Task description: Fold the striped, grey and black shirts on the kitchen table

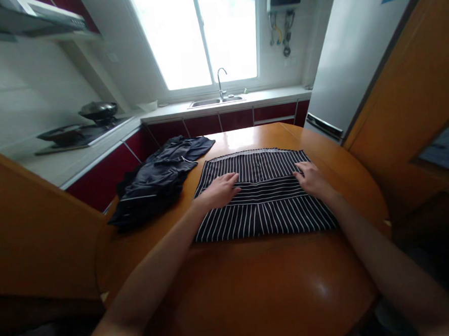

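Observation:
A black garment with white stripes [265,218] lies spread flat on the wooden table [262,287], its kind not certain. A band of sideways stripes crosses its middle, and its far edge curves slightly. Over its left side is my left hand [220,190], fingers stretched out toward the middle. My right hand [312,178] is over the right side, fingers apart and pointing inward. Both hands look to be on the cloth or just above it; neither grips it. Left of the striped garment lies a loose heap of dark clothes [160,179] with thin white trim.
Beyond the table runs a counter with a sink [205,103] and a tap [220,82] below the window. Pans [98,111] stand on the stove at the left. A fridge [339,54] stands at the back right. Wooden panels flank the table.

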`<state>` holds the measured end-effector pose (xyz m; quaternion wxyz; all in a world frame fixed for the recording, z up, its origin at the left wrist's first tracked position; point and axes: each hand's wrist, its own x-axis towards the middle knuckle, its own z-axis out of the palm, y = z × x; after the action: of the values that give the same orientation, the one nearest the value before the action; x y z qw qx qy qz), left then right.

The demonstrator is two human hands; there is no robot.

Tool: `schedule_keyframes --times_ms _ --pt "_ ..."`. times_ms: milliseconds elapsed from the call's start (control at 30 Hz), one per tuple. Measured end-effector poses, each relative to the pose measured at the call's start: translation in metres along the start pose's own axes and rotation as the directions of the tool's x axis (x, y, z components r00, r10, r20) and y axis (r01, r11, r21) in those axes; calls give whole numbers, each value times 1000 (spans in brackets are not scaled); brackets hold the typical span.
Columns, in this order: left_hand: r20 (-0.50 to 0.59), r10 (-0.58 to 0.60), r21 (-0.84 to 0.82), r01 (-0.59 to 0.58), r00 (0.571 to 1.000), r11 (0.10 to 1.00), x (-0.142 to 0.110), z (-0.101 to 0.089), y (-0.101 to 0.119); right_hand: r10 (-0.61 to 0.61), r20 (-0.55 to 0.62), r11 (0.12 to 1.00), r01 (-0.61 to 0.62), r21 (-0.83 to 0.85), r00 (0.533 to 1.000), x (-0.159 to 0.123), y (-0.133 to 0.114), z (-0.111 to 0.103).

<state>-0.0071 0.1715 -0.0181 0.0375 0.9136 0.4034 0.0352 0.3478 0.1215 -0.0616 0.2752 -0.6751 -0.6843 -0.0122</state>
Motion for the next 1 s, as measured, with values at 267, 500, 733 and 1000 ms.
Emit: schedule_keyframes --times_ms 267,500,733,1000 --pt "-61 85 -7 -86 995 996 10 69 75 -225 357 968 251 -27 907 -45 -94 48" --pt "-81 66 -9 -67 994 998 8 69 69 -122 377 980 171 -101 918 -44 -87 46" --pt "-70 -5 -13 4 998 1000 7 69 71 66 371 988 -9 -154 926 -35 -67 47" --pt "-33 -61 -37 60 998 997 7 67 71 265 319 953 -198 -228 910 -26 -45 46"
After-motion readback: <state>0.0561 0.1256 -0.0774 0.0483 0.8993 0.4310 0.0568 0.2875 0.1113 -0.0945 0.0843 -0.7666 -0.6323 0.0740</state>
